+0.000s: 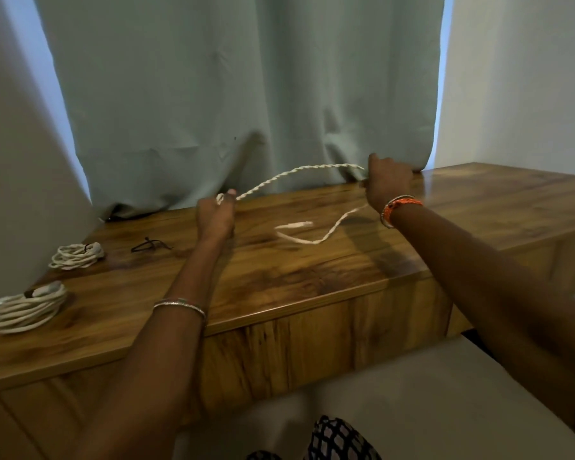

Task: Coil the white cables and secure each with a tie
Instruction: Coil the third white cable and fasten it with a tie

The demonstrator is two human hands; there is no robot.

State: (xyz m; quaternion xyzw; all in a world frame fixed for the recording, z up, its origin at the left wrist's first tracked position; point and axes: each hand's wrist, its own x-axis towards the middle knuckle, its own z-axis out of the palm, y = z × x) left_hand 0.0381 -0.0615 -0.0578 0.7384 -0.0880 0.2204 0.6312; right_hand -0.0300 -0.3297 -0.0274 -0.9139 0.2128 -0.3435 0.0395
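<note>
A long white twisted cable is held up above the shiny brown wooden tabletop. One end is pinched in the left hand, with the fingers curled round it. Further along, the cable is held by the right hand, and that grip is closed round it too. Between the two hands the cable is stretched in a soft arch. The rest of it hangs down from the right hand and lies loose on the tabletop, with its flat white tip near the middle.

Two white cable coils are already done and lie at the left: a small tied coil and a bigger tied coil nearer the edge. A thin dark tie lies between the small coil and the left hand.

Things could go wrong from here. The first loop is not made yet, so the loose tail could be dragged off the front edge if it is pulled too fast. The twisted cable could kink if it is wound against its twist. If either grip is loosened, the cable could spring open. The tie is not held, so a finished coil could fall apart while it is reached for.
</note>
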